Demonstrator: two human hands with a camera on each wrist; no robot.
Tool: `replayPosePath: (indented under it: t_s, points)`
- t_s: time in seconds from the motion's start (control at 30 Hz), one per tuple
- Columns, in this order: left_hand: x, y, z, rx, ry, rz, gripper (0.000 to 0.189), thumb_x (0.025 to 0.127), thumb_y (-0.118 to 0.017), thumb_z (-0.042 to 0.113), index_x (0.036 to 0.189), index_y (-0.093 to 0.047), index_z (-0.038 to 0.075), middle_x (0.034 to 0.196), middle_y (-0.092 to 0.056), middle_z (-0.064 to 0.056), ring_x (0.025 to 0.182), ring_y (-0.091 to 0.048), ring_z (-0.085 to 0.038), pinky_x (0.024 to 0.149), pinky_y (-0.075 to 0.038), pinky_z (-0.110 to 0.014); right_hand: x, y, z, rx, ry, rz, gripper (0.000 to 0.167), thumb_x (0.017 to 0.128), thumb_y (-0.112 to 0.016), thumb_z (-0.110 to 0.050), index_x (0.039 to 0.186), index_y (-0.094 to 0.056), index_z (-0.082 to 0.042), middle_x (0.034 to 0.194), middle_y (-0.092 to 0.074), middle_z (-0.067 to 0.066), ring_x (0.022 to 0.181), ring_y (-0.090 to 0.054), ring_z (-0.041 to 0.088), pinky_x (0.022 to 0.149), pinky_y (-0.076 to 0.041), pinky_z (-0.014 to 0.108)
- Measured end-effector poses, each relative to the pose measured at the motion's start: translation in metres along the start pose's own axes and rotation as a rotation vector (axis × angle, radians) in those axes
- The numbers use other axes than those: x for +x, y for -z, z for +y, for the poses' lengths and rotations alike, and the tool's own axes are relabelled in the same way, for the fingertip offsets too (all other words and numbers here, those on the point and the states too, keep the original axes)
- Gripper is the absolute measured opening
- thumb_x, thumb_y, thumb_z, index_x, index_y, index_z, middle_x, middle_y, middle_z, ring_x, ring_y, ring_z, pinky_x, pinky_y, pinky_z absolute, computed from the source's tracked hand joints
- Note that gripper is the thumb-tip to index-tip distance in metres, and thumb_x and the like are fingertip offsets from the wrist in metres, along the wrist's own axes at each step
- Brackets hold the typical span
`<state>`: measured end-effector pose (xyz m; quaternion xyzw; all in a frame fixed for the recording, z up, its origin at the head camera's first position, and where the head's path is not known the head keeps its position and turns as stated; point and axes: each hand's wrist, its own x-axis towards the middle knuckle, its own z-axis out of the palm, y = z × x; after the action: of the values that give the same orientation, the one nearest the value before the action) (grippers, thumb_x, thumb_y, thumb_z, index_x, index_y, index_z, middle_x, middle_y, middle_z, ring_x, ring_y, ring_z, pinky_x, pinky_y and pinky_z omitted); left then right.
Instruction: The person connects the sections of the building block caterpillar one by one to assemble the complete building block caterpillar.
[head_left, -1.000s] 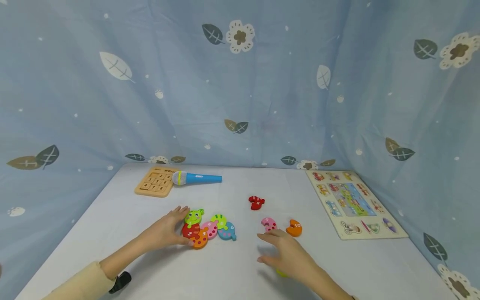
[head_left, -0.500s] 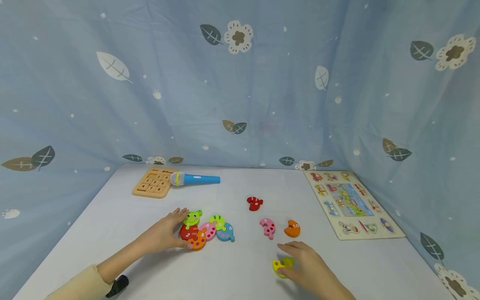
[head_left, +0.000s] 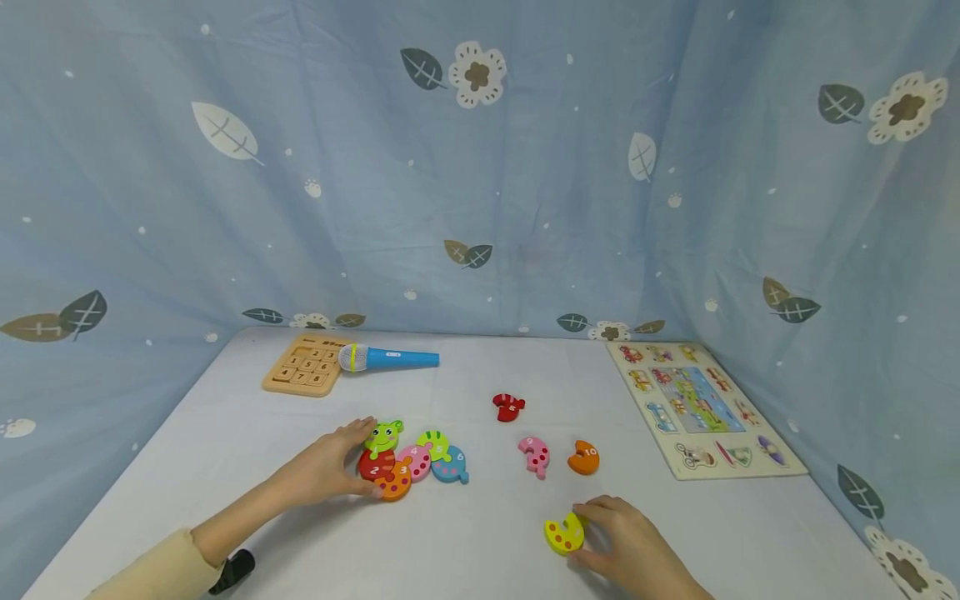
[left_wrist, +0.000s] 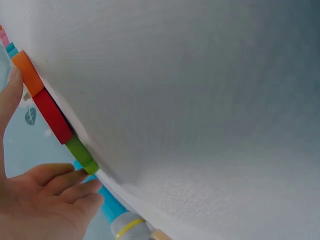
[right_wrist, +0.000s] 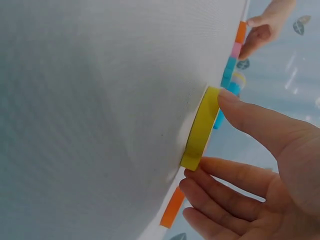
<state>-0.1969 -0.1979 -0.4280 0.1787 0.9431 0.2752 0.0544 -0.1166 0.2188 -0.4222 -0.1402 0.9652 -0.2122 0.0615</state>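
Note:
Joined wooden number pieces form a caterpillar puzzle [head_left: 377, 466], with a green smiling head and red 2, orange 3, pink 4, green 5 and blue 6 segments. At its left side, my left hand [head_left: 322, 467] spans it, thumb against the orange piece [left_wrist: 28, 73] and fingertips at the green head [left_wrist: 81, 155]. My right hand [head_left: 626, 542] pinches a yellow dotted puzzle piece [head_left: 564, 534] near the table front, thumb at one end and fingers at the other. Loose beyond it are a pink 9 piece [head_left: 535, 457], an orange 10 piece [head_left: 583, 457] and a red 8 piece [head_left: 509, 407].
A wooden number slide board [head_left: 306, 367] lies at the back left, touching a blue toy microphone [head_left: 390, 358]. On the right is a picture peg board [head_left: 750, 463]. A black object [head_left: 234, 571] sits by the left sleeve. A patterned blue curtain [head_left: 480, 167] surrounds the table.
My right hand has come down and toward the front right onto the yellow piece, and now pinches it, turned slightly. The left hand stays on the caterpillar puzzle.

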Motion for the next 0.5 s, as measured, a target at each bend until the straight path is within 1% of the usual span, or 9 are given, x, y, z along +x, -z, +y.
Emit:
replayPosePath:
  t_s: [0.1,0.23,0.4,0.5]
  points:
    - [0.0002,0.0005,0.0001,-0.007,0.001,-0.005,0.106,0.063,-0.086,0.050,0.142,-0.042,-0.005,0.147,-0.037,-0.025,0.134,-0.032,-0.048,0.106,-0.032,-0.061,0.0014,-0.0005,-0.0007,0.006,-0.041,-0.024,0.055,0.066,-0.087,-0.039,0.107,-0.072,-0.007,0.108,-0.065,0.005,0.098,-0.060,0.027,0.087,-0.052,0.051]
    - [0.0015,0.0012,-0.0003,-0.019,-0.005,-0.011,0.106,0.063,-0.087,0.048,0.142,-0.042,-0.005,0.148,-0.037,-0.025,0.135,-0.032,-0.047,0.106,-0.031,-0.060,0.0043,-0.0017,-0.0027,-0.020,-0.079,-0.044,0.057,0.064,-0.088,-0.041,0.107,-0.072,-0.007,0.109,-0.064,0.008,0.099,-0.059,0.029,0.087,-0.052,0.053]
    - [0.0027,0.0016,-0.0017,-0.031,-0.018,-0.027,0.105,0.063,-0.087,0.047,0.142,-0.041,-0.005,0.149,-0.036,-0.023,0.136,-0.031,-0.046,0.107,-0.030,-0.059,0.0066,-0.0039,-0.0042,-0.056,-0.051,-0.043,0.052,0.064,-0.089,-0.035,0.104,-0.072,-0.005,0.105,-0.064,0.006,0.094,-0.060,0.025,0.085,-0.053,0.051]
    - [0.0034,0.0017,-0.0027,-0.036,-0.024,-0.033,0.105,0.063,-0.087,0.048,0.142,-0.041,-0.004,0.149,-0.036,-0.022,0.137,-0.030,-0.045,0.108,-0.029,-0.060,0.0071,-0.0040,-0.0047,-0.061,-0.049,-0.042,0.050,0.065,-0.089,-0.033,0.103,-0.072,-0.006,0.104,-0.064,0.006,0.094,-0.060,0.025,0.085,-0.053,0.051]
